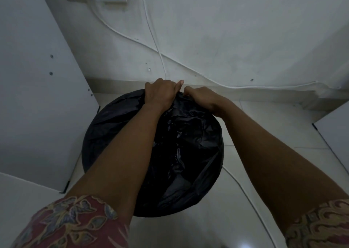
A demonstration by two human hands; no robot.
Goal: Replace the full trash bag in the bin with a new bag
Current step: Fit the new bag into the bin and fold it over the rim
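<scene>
My left hand (160, 94) and right hand (201, 98) clench the far edge of the black trash bag (181, 153), fingers curled in plastic. It sits round on pale floor tiles (264, 129) beside a white wall (236, 30)

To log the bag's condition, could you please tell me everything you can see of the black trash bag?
The black trash bag is thin, glossy, crinkled plastic, spread over a round form and hiding what is beneath. Its middle sags inward in shiny folds; its left side lies smoother and duller. It stands on the pale tiled floor. At its far edge the left hand and right hand grip the plastic side by side.
</scene>
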